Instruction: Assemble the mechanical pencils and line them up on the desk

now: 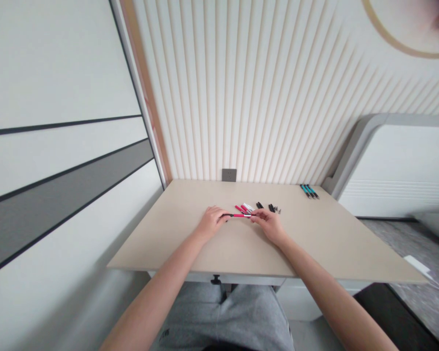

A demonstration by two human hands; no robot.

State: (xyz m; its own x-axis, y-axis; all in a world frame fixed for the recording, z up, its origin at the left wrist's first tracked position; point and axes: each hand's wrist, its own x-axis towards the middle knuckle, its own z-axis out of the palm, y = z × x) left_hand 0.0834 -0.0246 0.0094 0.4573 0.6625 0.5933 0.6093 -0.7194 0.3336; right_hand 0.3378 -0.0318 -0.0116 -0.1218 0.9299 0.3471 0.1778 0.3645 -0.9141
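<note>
A red pen is held level just above the beige table, one end in each hand. My left hand is closed on its dark left end. My right hand pinches its right end. Just behind the held pen lie red and white pen parts. Small black pen parts lie to the right of those, near my right hand.
Two teal pens lie at the table's far right. A grey wall socket sits at the back edge. A white and grey bed headboard stands to the right. My grey-trousered legs are under the front edge.
</note>
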